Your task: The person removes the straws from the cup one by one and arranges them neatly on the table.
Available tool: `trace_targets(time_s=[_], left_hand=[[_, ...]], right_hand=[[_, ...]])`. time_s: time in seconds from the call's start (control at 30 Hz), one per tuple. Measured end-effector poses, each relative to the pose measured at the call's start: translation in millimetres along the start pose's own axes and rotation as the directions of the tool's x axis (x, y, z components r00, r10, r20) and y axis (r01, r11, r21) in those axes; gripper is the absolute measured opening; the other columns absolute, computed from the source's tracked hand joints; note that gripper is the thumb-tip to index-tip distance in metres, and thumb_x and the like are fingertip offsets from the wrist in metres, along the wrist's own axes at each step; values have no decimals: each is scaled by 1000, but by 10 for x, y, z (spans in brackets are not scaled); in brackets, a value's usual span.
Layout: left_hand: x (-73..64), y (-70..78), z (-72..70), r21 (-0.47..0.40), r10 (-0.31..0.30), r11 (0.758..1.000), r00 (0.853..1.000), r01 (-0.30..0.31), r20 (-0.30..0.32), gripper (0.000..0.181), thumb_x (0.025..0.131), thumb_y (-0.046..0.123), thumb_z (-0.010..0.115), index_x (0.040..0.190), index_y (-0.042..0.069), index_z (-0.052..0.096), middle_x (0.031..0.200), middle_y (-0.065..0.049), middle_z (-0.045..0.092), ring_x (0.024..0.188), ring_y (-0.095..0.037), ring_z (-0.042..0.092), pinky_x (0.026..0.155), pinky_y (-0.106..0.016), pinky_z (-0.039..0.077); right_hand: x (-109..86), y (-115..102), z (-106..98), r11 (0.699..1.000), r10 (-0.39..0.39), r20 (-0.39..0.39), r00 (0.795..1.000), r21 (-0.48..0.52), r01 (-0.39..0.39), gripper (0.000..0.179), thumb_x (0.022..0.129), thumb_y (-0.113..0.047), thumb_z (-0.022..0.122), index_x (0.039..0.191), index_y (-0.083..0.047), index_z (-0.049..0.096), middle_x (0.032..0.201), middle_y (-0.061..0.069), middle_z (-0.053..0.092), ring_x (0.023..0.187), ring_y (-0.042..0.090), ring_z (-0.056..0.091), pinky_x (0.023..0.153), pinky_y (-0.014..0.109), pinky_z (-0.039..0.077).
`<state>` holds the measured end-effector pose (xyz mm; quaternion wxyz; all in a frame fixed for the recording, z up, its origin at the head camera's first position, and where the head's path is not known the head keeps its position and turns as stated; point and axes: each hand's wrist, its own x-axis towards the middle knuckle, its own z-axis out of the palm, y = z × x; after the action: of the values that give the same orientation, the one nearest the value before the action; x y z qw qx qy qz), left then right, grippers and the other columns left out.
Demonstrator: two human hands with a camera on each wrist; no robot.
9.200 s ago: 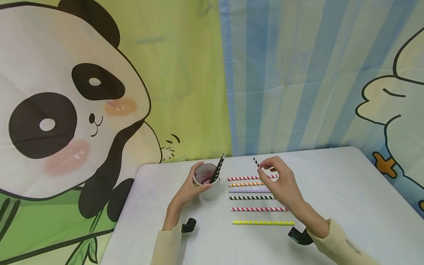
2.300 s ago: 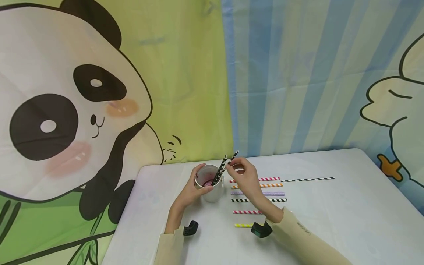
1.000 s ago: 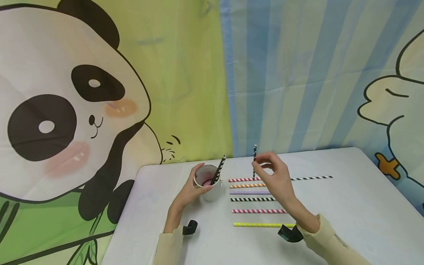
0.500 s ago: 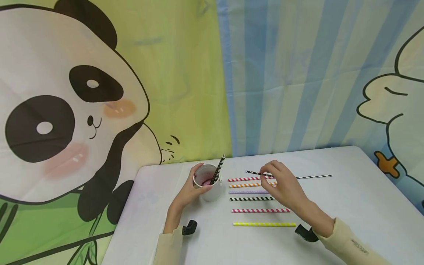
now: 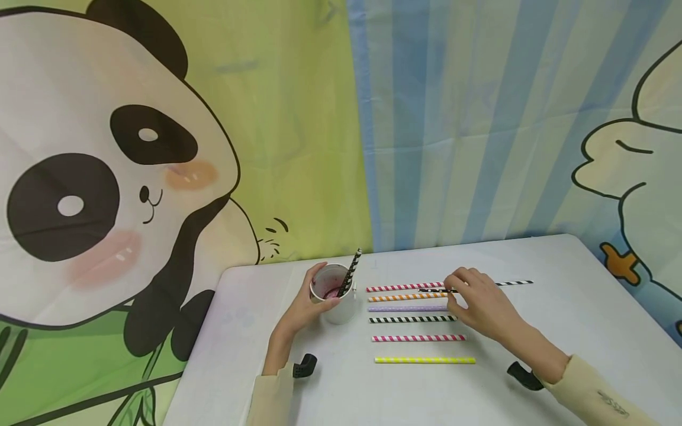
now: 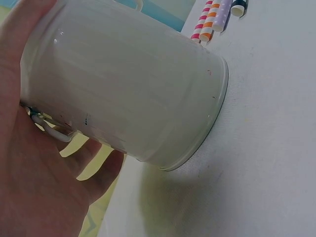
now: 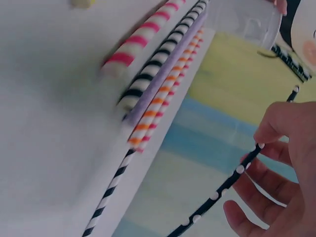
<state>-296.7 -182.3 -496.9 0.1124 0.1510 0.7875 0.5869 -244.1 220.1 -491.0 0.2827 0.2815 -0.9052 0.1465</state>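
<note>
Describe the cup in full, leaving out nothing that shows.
The cup is whitish and cloudy, apparently plastic, with pink staining inside and small flecks on its outer wall. Pale loops stick out near its rim. Its opening faces up, and the left hand grips its side. At least one black-patterned straw leans inside, poking above the rim. Whether its base touches the table is unclear.

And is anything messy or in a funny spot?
A bit: one thin black-and-white straw pokes out right, past the neat rows of straws, so it looks out of line. The cup has pinkish stains inside; I can't tell what from.
</note>
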Motion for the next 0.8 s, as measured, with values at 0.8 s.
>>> trace_targets(time_s=[0.8], left_hand=[[-6, -6, -5, -12, 7, 1000, 1000, -7, 8, 93, 85, 17, 79, 158, 23, 22, 154, -17, 36, 141, -39, 35, 115, -62, 26]], right_hand=[[-441, 705, 61, 988, 141, 223, 964, -91, -123, 22, 78, -6, 79, 91, -18, 66, 87, -4, 60, 79, 20, 56, 67, 40, 45]])
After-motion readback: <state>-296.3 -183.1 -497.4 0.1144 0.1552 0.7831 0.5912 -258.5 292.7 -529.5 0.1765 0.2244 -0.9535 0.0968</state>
